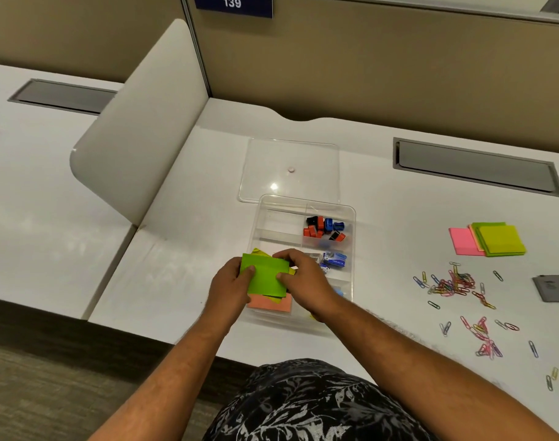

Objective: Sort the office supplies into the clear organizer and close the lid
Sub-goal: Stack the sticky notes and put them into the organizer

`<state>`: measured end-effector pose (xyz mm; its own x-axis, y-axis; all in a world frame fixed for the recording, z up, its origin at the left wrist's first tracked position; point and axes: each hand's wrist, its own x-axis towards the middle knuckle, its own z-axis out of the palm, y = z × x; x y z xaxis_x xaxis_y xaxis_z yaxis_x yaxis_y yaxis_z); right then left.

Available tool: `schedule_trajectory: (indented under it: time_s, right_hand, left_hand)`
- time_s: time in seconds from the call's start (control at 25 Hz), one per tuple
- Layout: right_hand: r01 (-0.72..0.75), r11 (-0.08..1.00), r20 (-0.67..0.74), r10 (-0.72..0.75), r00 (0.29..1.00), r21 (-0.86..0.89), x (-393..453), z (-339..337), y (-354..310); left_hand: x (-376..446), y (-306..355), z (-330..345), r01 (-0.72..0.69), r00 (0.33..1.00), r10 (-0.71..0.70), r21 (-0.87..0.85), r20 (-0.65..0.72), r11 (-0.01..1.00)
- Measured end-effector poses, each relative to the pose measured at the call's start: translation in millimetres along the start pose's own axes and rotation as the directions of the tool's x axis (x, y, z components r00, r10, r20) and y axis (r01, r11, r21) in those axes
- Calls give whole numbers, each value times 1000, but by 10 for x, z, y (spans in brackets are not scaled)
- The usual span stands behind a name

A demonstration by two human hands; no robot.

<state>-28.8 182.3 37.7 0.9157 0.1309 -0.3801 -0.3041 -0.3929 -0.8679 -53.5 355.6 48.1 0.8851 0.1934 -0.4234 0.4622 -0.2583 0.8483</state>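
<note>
The person is partway through the sorting and is now putting sticky notes into the near left compartment of the clear organizer. Both hands hold one green pad: the left hand pinches its left edge, thumb on top, and the right hand clamps its right edge, fingers curled over the far side. The pad sits tilted just above a salmon pad and a yellow one already lying in that compartment.

In the right-hand compartments, small orange, blue and black sharpeners fill the far one, and blue staple boxes lie in the one nearer. The lid lies flat on the desk, touching the organizer's far edge.

Much is still loose on the right: a stack of pink and green sticky notes, a scatter of coloured paper clips and a grey flat item at the picture's edge.

The next move likely calls for squaring the green pad over the others and pressing it down flat so the lid can later shut, then reaching right for the remaining stack.
</note>
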Motion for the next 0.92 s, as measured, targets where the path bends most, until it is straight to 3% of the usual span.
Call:
schedule_trajectory:
  time_s: [0.08, 0.12, 0.24, 0.44, 0.68, 0.92]
  right_hand:
    - [32, 996, -22, -34, 999, -79, 22, -38, -4]
    - [58, 988, -20, -62, 998, -141, 35, -55, -11]
    - [104, 941, 29, -100, 995, -321, 88, -64, -7]
    - [67, 848, 111, -9, 994, -526, 134, -60, 64]
    - [157, 724, 191, -36, 981, -672, 108, -59, 97]
    - [209, 727, 180, -119, 976, -654, 44, -132, 135]
  left_hand:
    - [34, -47, -75, -148, 987, 162, 342, -14, 928]
    - [49, -52, -117, -176, 981, 195, 435, 0, 883]
    - [67, -30, -212, -182, 978, 205, 617, 35, 765]
    - [32, 46, -221, -207, 973, 187, 873, 136, 442]
    - [51, 126, -200, -184, 982, 121, 887, 145, 424]
    - [129, 94, -143, -178, 982, 125, 896, 138, 407]
